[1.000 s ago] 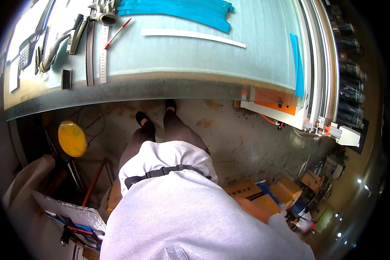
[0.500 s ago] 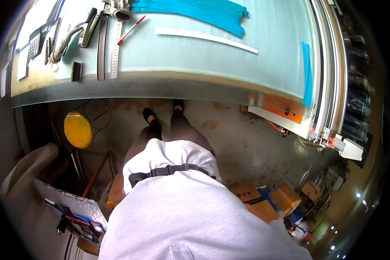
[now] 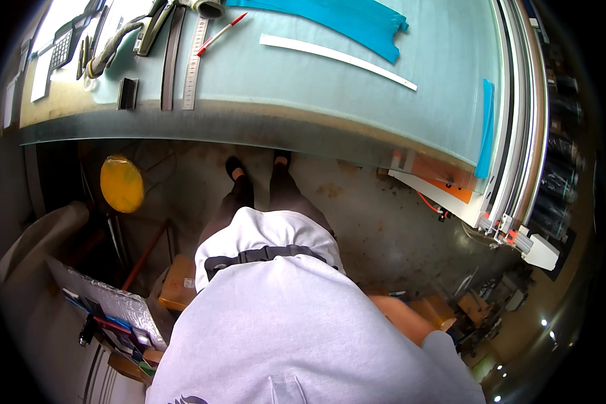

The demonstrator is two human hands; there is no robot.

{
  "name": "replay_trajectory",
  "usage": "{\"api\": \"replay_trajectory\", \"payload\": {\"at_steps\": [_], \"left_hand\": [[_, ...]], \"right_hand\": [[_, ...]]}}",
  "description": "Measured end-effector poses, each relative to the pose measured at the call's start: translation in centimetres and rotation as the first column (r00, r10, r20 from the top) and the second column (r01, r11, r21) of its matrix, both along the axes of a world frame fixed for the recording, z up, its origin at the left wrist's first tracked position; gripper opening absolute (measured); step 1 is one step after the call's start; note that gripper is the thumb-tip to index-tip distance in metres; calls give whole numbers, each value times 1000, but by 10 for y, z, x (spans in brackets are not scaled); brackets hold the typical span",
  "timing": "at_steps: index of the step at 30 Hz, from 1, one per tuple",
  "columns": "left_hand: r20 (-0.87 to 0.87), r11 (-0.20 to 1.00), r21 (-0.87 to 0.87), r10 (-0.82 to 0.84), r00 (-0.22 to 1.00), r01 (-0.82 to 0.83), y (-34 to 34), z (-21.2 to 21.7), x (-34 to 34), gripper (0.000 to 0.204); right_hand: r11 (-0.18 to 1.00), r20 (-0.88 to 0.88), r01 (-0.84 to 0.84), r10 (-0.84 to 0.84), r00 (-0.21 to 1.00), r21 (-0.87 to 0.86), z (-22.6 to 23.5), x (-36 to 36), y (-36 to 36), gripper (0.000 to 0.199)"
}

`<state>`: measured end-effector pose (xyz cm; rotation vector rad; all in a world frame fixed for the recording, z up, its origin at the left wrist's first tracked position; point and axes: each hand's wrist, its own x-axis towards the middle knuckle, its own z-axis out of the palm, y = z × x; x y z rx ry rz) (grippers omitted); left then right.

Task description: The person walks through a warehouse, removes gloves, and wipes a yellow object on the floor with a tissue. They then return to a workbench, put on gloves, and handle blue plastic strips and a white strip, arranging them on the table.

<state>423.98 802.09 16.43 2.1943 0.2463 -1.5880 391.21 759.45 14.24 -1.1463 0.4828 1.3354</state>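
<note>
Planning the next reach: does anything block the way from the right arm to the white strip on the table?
Nothing visible does. The right forearm hangs beside the torso, hand hidden; the table around the white strip lies bare.

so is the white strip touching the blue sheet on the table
Apart. The head view shows the white strip lying below the blue sheet, with a band of bare pale green table surface plainly visible between them along its whole length.

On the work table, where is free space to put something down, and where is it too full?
Free: the pale table top between the steel ruler and the white strip, and below that strip toward the front edge. Crowded: the far left corner around the calculator and tools.
</note>
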Motion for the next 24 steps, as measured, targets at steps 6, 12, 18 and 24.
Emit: {"api": "replay_trajectory", "payload": {"at_steps": [6,12,18,24], "left_hand": [[-22,992,-63,-115,993,113,-25,9,22,19],[-142,815,-549,128,982,-186,-160,35,135,26],[-17,658,-710,-375,927,253,-219,23,124,24],[45,701,-698,-162,986,147,-197,4,116,11]], "right_hand": [[835,341,321,-173,924,-447,26,121,-94,19],[901,537,424,-316,782,-88,57,242,-96,21],[984,713,179,-140,688,20,26,261,-81,19],[954,699,298,-232,676,28,1,274,-64,10]]}}
